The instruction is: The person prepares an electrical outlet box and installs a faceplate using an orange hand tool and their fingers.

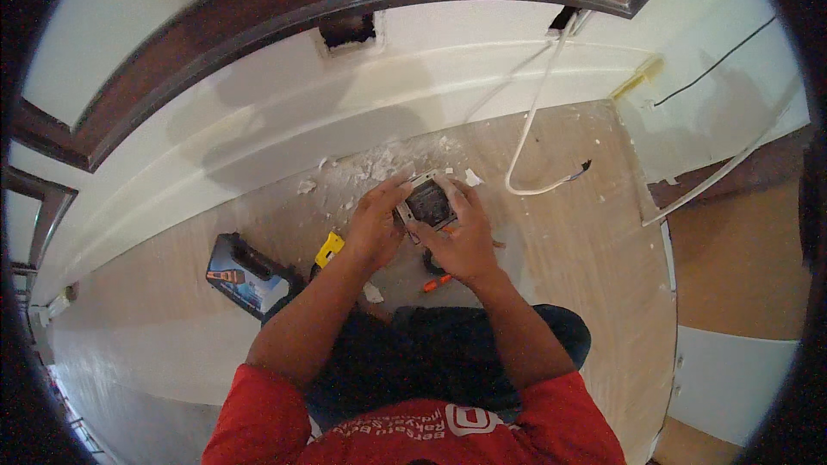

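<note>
Above the wooden floor [560, 258], close to the foot of the white wall [284, 112], the person is holding a small square electrical box [428, 202], grey with a dark inside, between both hands. The left hand [375, 228] is gripping its left edge with fingers curled over the rim, and the right hand [461, 237] is cupping it from the right and below, thumb lying along its side. Both hands are closed on the box, working it at close range; it looks like they are fitting or adjusting it, and the next move would call for a firm, steady hold while small parts are set. Bits of broken plaster [379, 168] are lying scattered on the floor just beyond the hands. An orange-handled screwdriver [437, 282] is resting below the right wrist, and a yellow tool [329, 250] is lying beside the left forearm. Farther left, a dark blue tool case [245, 275] is sitting on the floor. A white cable [530, 133] is hanging from a wall opening and looping down right of the hands.
</note>
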Demonstrator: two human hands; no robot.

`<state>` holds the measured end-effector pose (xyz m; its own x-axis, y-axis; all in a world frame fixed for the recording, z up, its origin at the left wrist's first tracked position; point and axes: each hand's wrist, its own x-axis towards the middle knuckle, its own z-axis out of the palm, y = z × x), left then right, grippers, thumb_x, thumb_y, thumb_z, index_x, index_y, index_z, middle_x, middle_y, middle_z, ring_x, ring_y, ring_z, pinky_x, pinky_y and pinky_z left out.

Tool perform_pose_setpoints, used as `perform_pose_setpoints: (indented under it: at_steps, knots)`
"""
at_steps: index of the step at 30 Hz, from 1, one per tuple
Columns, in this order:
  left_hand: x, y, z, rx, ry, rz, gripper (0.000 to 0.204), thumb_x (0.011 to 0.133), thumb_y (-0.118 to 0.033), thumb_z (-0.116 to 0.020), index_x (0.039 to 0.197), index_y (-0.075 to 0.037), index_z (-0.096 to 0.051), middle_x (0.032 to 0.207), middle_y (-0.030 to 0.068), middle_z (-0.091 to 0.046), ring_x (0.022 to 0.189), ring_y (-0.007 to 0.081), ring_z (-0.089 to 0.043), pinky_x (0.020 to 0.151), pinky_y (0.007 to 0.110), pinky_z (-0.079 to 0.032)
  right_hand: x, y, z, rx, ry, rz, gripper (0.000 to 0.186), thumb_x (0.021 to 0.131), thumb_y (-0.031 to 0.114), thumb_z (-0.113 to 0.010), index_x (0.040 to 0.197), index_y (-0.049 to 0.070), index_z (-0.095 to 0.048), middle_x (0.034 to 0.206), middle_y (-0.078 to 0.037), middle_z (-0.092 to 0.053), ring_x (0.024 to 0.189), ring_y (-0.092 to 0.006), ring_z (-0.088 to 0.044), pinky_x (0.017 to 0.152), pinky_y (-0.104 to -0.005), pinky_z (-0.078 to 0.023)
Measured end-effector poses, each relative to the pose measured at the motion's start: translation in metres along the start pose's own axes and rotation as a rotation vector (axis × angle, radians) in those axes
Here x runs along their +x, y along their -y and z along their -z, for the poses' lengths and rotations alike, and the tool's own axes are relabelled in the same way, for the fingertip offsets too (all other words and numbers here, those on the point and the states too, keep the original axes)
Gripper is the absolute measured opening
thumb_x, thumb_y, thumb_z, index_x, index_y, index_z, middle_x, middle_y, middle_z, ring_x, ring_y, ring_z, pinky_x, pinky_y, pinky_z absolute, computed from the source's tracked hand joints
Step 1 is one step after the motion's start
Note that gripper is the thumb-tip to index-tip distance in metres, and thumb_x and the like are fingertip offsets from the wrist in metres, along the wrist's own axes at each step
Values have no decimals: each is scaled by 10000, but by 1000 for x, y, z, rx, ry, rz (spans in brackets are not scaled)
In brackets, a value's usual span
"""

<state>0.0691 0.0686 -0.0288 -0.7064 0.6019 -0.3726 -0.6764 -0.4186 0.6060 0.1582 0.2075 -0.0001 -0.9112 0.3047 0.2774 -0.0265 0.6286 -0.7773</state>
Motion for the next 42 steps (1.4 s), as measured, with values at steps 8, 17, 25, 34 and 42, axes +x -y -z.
perform_pose_setpoints:
  at_steps: [8,17,25,34,42]
  knots:
    - [-19,-4,-16,212,-90,-41,383,976,-267,-576,1263,-13,-585,1160,85,-663,1012,206,-648,900,327,-516,-6,5,-3,542,155,-389,590,832,177,-776,1345,4,-540,1203,-194,-608,1125,-283,-605,951,-356,-481]
    - [-9,-50,48,302,-213,-161,507,895,-327,-633,1289,-11,-592,1336,167,-572,1160,300,-601,928,390,-519,12,-20,21,207,269,-281,344,894,323,-693,1081,34,-690,1090,-168,-675,1014,-368,-646,916,-463,-504]
    - [-17,-109,166,1928,-599,-152,831,760,-456,-729,1444,-64,-467,1273,265,-557,1201,409,-554,1024,471,-459,-12,-149,-8,-802,878,-325,334,884,327,-654,1009,28,-737,1049,-216,-708,988,-371,-688,860,-471,-545]
    - [-41,-97,252,2172,-860,240,908,764,-539,-705,1502,-105,-401,1438,244,-440,1335,408,-448,1101,519,-388,-17,-137,-16,-751,721,-563,388,852,384,-717,1049,51,-740,1042,-206,-709,979,-368,-688,846,-465,-544]
    - [-28,-81,242,2075,-790,402,979,756,-606,-699,1518,-99,-353,1525,255,-361,1389,435,-394,1127,526,-355,-40,-198,-40,-594,502,-458,310,818,358,-751,1000,108,-765,1007,-169,-687,969,-364,-659,857,-471,-518]
